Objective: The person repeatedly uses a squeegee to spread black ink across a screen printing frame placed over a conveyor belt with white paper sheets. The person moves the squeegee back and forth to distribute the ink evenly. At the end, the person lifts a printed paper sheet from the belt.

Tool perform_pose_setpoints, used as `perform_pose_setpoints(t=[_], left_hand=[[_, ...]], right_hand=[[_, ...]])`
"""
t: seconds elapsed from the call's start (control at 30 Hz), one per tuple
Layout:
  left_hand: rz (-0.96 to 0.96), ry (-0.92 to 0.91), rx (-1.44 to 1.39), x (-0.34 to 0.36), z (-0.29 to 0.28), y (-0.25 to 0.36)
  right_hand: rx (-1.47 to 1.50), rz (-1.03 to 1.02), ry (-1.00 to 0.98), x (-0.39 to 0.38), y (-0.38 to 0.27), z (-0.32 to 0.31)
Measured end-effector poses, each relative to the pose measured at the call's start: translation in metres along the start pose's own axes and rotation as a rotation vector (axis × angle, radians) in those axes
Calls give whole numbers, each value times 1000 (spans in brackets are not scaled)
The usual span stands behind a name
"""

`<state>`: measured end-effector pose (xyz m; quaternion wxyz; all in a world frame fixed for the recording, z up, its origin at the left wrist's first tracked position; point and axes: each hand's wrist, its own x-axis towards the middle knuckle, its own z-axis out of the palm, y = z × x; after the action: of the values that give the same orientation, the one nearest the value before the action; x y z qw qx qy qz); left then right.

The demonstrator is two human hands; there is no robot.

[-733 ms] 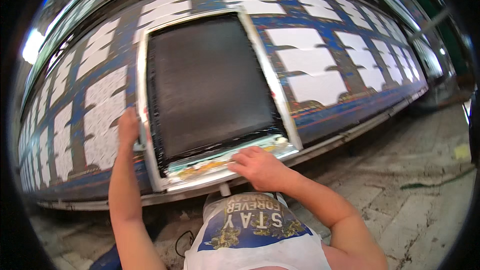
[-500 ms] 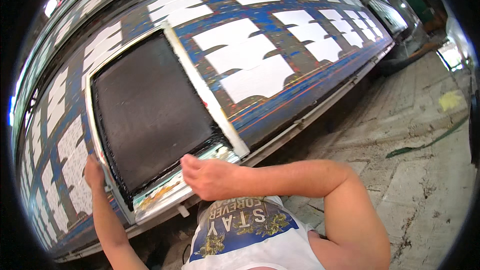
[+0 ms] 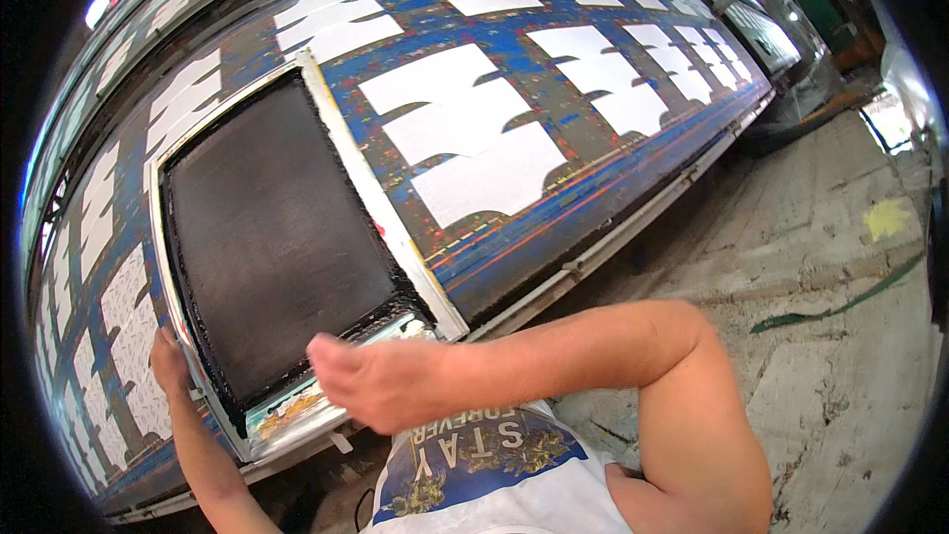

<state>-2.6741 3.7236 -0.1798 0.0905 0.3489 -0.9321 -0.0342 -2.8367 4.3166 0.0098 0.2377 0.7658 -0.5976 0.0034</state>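
We have a framed screen (image 3: 277, 242) lying at a slant on the long table (image 3: 554, 262), its dark, glossy face upward inside a pale frame, with smears of orange and white along the near end. Our left hand (image 3: 170, 364) is at the screen's left rail; its fingers are partly hidden, so we cannot tell whether it grasps the rail or only rests there. Our right hand (image 3: 381, 381) is clenched, the curled fingers a little blurred, and it covers part of the screen's near end from our view. White pieces (image 3: 489, 173) with curved notches lie in rows to the right of the screen and beyond it, while speckled pieces (image 3: 130, 302) lie beside our left hand. On the floor (image 3: 820, 267) at right we see a green strip (image 3: 840, 302) and a yellow patch (image 3: 888, 221).
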Motion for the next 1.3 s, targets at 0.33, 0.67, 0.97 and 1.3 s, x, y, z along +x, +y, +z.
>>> perform_pose_setpoints(t=[0.33, 0.67, 0.97, 1.3], left_hand=[[-315, -94, -492, -19, -11, 8], [-420, -95, -883, -29, -9, 14], [-504, -115, -901, -21, -17, 14], [-390, -51, -992, -10, -48, 190]], right_hand=[[1135, 1679, 60, -128, 3, 99], [1141, 1860, 18, -119, -39, 122], [1323, 1853, 285, -116, -31, 90], [1135, 1879, 303, -243, 36, 87]])
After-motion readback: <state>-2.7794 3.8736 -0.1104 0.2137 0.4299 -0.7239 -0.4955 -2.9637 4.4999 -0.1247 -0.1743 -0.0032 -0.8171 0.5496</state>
